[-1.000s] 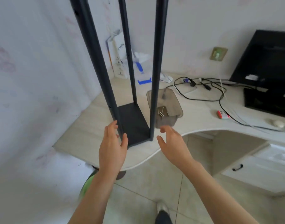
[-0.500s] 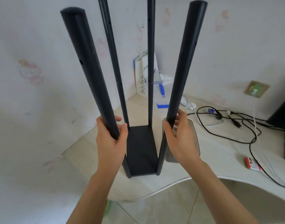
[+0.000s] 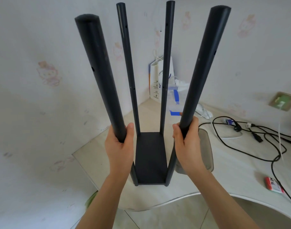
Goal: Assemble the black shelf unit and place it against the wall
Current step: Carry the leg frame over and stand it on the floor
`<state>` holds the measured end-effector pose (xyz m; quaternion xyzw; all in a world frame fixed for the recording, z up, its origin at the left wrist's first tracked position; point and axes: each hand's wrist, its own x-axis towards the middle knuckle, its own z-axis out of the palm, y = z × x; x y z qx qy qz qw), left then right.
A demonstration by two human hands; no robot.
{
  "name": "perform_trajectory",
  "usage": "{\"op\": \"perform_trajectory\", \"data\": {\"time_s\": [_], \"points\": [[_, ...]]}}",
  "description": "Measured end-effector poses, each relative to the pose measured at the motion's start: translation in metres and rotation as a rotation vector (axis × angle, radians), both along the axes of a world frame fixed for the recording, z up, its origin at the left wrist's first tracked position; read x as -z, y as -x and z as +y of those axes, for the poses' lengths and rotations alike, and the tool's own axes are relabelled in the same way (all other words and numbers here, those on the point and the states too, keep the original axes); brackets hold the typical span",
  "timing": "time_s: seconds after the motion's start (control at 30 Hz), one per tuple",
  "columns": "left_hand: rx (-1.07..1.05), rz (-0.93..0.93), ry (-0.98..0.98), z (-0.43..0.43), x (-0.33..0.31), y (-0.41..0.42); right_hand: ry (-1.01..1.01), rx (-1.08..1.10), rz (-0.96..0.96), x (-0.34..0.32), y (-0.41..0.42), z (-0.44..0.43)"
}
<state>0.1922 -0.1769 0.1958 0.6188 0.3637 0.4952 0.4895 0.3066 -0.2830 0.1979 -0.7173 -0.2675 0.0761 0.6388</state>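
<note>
grey tub (image 3: 206,150) half hidden behind right hand (image 3: 186,146)

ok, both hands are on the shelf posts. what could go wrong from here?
1. Only the bottom panel ties the four posts; nothing braces their tops, so a lift by the left hand and right hand may rack the joints.
2. The near feet stand close to the desk edge; a slip could tip it off.
3. The tub sits beside the right hand; a swing could knock it.
</note>
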Motion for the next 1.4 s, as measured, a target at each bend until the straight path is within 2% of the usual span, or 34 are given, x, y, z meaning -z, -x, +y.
{"op": "perform_trajectory", "data": {"time_s": [0.3, 0.63, 0.87, 1.03, 1.4], "points": [[-0.049, 0.003, -0.029, -0.011, -0.009, 0.009, -0.017, 0.030, -0.017, -0.003, 0.017, -0.012], [-0.007, -0.067, -0.130, -0.026, -0.015, 0.064, -0.034, 0.107, -0.058, -0.017, 0.080, -0.035], [0.105, -0.115, -0.216, -0.038, -0.018, 0.127, -0.090, 0.177, -0.075, -0.021, 0.153, -0.059], [0.213, -0.130, -0.196, -0.054, -0.025, 0.177, -0.123, 0.246, -0.100, -0.023, 0.215, -0.089], [0.437, -0.159, -0.215, -0.130, -0.038, 0.242, -0.138, 0.439, -0.105, -0.032, 0.306, -0.180]]}}
